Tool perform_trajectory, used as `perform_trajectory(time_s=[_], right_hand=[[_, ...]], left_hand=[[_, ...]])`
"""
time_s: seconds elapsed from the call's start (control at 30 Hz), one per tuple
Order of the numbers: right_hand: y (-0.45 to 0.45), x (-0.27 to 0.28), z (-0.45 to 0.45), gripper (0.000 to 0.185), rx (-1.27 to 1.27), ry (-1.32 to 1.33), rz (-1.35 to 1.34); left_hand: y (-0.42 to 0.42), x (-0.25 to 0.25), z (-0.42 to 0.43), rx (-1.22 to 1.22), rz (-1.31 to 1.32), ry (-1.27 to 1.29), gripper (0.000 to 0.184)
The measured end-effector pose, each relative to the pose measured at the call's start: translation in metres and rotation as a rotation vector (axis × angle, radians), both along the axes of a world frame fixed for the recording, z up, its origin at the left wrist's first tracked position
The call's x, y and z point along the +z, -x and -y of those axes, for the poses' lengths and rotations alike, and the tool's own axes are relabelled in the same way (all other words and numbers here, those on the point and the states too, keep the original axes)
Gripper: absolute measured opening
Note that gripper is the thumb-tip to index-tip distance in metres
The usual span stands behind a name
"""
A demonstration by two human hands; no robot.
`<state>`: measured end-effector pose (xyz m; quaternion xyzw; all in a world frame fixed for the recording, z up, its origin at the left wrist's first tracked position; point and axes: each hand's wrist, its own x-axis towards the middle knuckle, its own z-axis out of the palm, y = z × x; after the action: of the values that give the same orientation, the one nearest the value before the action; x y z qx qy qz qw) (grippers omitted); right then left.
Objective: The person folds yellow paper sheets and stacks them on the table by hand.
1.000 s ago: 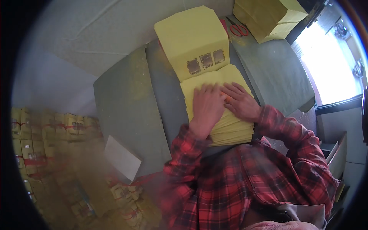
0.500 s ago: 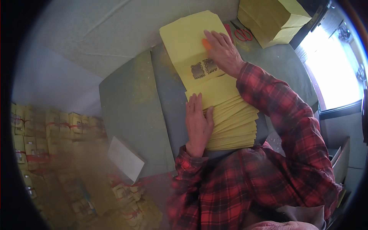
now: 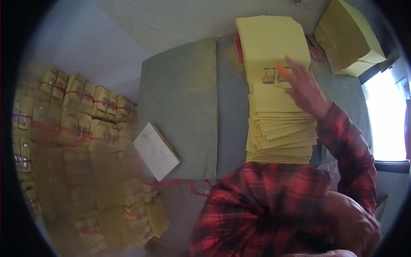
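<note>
My right hand [image 3: 306,90] is over the yellow papers, fingers apart, with an orange cover on one finger; whether it touches the paper is unclear. Beneath it, a yellow sheet [image 3: 274,40] with dark printed patterns lies at the far end of a fanned stack of folded yellow paper [image 3: 280,132]. My left hand [image 3: 353,220] is raised at the lower right, close to my face, its back showing and its fingers hidden. The left sleeve crosses in front of my chest, near the stack's near edge.
Grey-green boards [image 3: 180,103] cover the table. A white block [image 3: 156,152] lies at the left corner. Red-handled scissors [image 3: 317,53] sit beside a large yellow paper block [image 3: 351,40]. Many yellow bundles tied with red bands [image 3: 102,103] are piled at the left.
My left hand has left the stack and come up across my body to the lower right. My right hand stays over the printed sheet. The view has turned and shifted.
</note>
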<state>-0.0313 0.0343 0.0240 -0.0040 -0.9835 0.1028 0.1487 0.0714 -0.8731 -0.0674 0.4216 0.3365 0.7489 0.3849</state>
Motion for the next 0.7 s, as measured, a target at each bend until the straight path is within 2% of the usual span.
perform_trajectory(time_s=[0.07, 0.13, 0.23, 0.33, 0.4, 0.47, 0.5, 0.57, 0.63, 0.67, 0.7], right_hand=[[0.041, -0.018, -0.026, 0.061, -0.144, -0.398, -0.321], [0.059, -0.028, -0.055, 0.052, -0.158, -0.509, -0.377], [0.040, -0.029, -0.041, 0.042, -0.093, -0.498, -0.470], [-0.015, -0.031, 0.002, 0.032, -0.014, -0.325, -0.301], [-0.039, -0.021, 0.021, 0.036, -0.090, -0.092, 0.482], [-0.040, 0.012, 0.024, 0.031, 0.082, 0.172, 0.633], [-0.037, 0.009, 0.022, 0.031, 0.075, 0.173, 0.634], [-0.017, -0.001, 0.015, 0.021, 0.029, -0.022, -0.045], [0.022, 0.004, 0.001, 0.023, -0.100, -0.327, -0.244], [0.041, -0.001, -0.017, 0.023, -0.097, -0.326, -0.245], [0.057, -0.011, -0.039, 0.027, -0.140, -0.431, -0.301]], left_hand=[[-0.014, -0.026, 0.036, -0.034, 0.147, -0.153, 0.030], [-0.029, -0.021, 0.032, -0.063, 0.299, -0.302, 0.028], [-0.031, 0.001, -0.007, -0.107, 0.518, -0.537, 0.025], [-0.034, 0.023, -0.045, -0.138, 0.729, -0.775, 0.022], [-0.032, 0.032, -0.073, -0.166, 0.868, -0.941, 0.020], [-0.018, 0.043, -0.107, -0.219, 1.018, -1.101, 0.018], [-0.012, 0.047, -0.125, -0.244, 1.095, -1.183, 0.018], [-0.012, 0.058, -0.161, -0.285, 1.237, -1.356, 0.017], [-0.013, 0.072, -0.195, -0.322, 1.371, -1.528, 0.017], [-0.012, 0.077, -0.211, -0.342, 1.439, -1.614, 0.017], [-0.011, 0.083, -0.227, -0.364, 1.506, -1.699, 0.017]])
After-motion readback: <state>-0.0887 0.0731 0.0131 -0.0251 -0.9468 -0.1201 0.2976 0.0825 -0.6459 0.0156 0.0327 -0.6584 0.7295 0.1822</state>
